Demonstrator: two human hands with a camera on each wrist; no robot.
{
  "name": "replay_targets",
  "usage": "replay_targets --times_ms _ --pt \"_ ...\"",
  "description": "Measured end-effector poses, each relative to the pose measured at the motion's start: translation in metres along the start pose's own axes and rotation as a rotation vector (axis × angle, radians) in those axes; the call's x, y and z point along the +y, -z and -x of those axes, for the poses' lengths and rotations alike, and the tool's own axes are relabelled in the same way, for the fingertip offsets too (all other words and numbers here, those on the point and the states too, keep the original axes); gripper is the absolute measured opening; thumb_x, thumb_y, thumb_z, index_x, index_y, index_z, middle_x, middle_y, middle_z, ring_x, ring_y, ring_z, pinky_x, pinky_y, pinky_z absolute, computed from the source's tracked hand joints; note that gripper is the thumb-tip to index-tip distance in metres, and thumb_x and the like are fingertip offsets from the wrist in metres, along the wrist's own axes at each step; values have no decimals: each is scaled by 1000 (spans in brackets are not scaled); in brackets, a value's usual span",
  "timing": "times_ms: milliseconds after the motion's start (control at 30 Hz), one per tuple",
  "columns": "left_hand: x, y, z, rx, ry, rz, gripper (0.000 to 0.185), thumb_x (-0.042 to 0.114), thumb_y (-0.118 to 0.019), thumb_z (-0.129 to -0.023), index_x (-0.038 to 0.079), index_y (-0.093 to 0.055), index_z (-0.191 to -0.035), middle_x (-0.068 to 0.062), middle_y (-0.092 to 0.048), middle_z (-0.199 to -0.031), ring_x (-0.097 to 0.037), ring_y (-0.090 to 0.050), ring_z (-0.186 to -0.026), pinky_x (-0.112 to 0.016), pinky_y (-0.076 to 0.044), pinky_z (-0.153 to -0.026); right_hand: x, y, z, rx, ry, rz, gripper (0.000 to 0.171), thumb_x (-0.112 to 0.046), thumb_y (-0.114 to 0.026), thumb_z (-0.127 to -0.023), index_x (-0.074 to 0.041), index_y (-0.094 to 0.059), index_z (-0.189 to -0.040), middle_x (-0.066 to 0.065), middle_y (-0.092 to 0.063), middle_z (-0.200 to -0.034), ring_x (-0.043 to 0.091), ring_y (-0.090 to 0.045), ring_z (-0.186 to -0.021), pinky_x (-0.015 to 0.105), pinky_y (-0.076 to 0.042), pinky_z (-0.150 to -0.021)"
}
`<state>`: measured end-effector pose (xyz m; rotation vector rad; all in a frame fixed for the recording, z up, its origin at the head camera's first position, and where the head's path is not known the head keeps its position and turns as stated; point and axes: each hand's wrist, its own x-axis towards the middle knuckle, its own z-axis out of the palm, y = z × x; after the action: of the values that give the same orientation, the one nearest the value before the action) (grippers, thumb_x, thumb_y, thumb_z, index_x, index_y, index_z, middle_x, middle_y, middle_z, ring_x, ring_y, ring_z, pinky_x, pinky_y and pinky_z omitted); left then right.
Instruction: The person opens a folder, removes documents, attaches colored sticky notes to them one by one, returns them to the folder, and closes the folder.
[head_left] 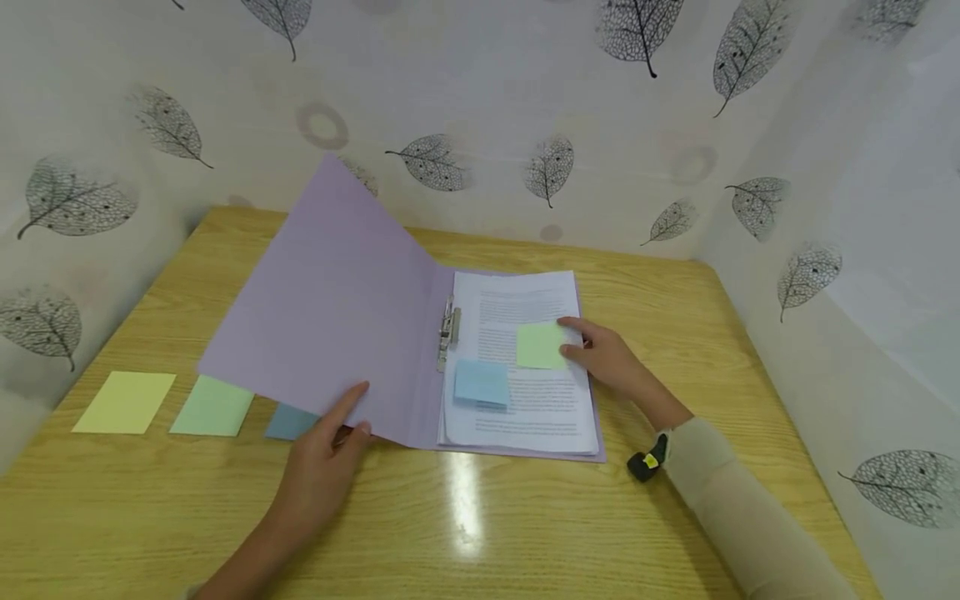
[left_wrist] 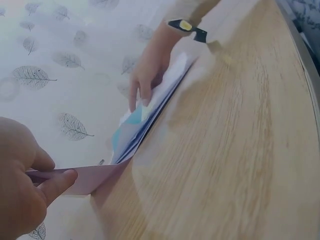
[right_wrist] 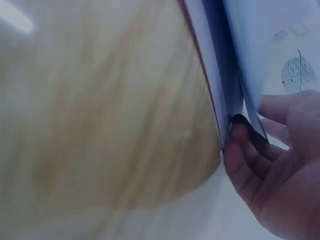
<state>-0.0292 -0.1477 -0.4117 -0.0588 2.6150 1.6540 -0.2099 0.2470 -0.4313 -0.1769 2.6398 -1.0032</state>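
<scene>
A purple folder (head_left: 337, 283) lies with its cover raised at the left. My left hand (head_left: 322, 467) pinches the cover's lower edge between thumb and fingers, as the left wrist view also shows. On the right side sit printed sheets (head_left: 525, 425) beside a metal clip (head_left: 448, 333). A blue sticky note (head_left: 480, 383) and a light green sticky note (head_left: 538, 347) are on the top page. My right hand (head_left: 611, 358) is at the sheets' right edge, two fingertips at the green note. In the right wrist view its fingers (right_wrist: 245, 160) reach under the sheets' edge and grip it.
On the wooden table (head_left: 525, 525), a yellow sticky note pad (head_left: 124, 402), a pale green one (head_left: 212, 408) and a blue one (head_left: 288, 423) lie in a row at the left, the latter two partly hidden by the cover. A leaf-patterned wall (head_left: 495, 100) rises behind.
</scene>
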Motion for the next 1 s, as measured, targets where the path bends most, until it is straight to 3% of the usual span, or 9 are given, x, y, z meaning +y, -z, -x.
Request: replay_targets --times_ms 133,200,333,433,533,667,733,833,1000 --pt "0 0 0 -7 -18 -4 53 24 -53 -106 21 -37 -157 -17 -56 -139 -10 -52 -73 -25 -50 -58 -5 1 1 -13 51 260 65 -36 -60 -102 -22 -33 -159 16 -46 -154 28 -55 -120 49 -47 -98" --pt "0 0 0 -10 -26 -10 53 25 -53 -106 21 -37 -157 -15 -47 -151 -12 -53 -75 -25 -51 -60 -9 1 3 -27 48 343 67 -38 -59 -102 -21 -30 -160 16 -46 -154 28 -58 -115 48 -49 -92" --pt "-1 -1 0 -12 -18 -29 54 25 -53 -106 24 -36 -157 -15 -48 -152 -16 -60 -90 -26 -54 -67 -17 2 6 -21 30 558 71 -45 -58 -101 -18 -30 -160 16 -66 -125 24 -59 -90 38 -45 -69" --pt "2 -1 1 -1 -5 -134 54 29 -53 -106 25 -36 -157 -16 -58 -143 -20 -64 -99 -30 -55 -70 -21 4 9 3 34 662 70 -47 -60 -99 -14 -38 -156 15 -63 -111 25 -57 -87 38 -44 -63" --pt "10 -2 2 -7 26 -296 55 38 -51 -106 24 -37 -157 -5 -74 -110 -16 -64 -78 -30 -51 -60 -21 5 10 35 68 672 65 -45 -61 -99 -11 -45 -152 20 -56 -129 33 -58 -106 48 -53 -74" --pt "26 -8 3 -77 52 -373 54 43 -50 -105 24 -41 -155 13 -66 -71 -8 -50 -54 -27 -42 -52 -16 5 7 27 121 609 63 -41 -61 -100 -8 -45 -151 22 -39 -155 42 -40 -140 63 -44 -105" --pt "35 -14 0 -117 22 -357 51 41 -52 -105 24 -45 -153 14 -65 -73 -6 -51 -57 -25 -44 -55 -13 5 5 -7 137 561 64 -39 -62 -100 -7 -43 -152 22 -31 -161 43 -31 -147 63 -35 -114" --pt "51 -24 -12 -143 -93 -337 45 37 -55 -104 25 -53 -147 10 -69 -89 -4 -57 -70 -23 -48 -60 -8 5 2 -66 138 500 67 -39 -62 -100 -5 -40 -154 21 -26 -164 41 -25 -151 58 -26 -120" --pt "89 -44 -52 -126 -288 -287 38 29 -54 -104 24 -59 -141 7 -70 -104 -7 -59 -79 -25 -49 -55 -4 8 0 -99 143 467 66 -40 -59 -102 -5 -39 -155 19 -28 -164 38 -26 -151 55 -25 -121"
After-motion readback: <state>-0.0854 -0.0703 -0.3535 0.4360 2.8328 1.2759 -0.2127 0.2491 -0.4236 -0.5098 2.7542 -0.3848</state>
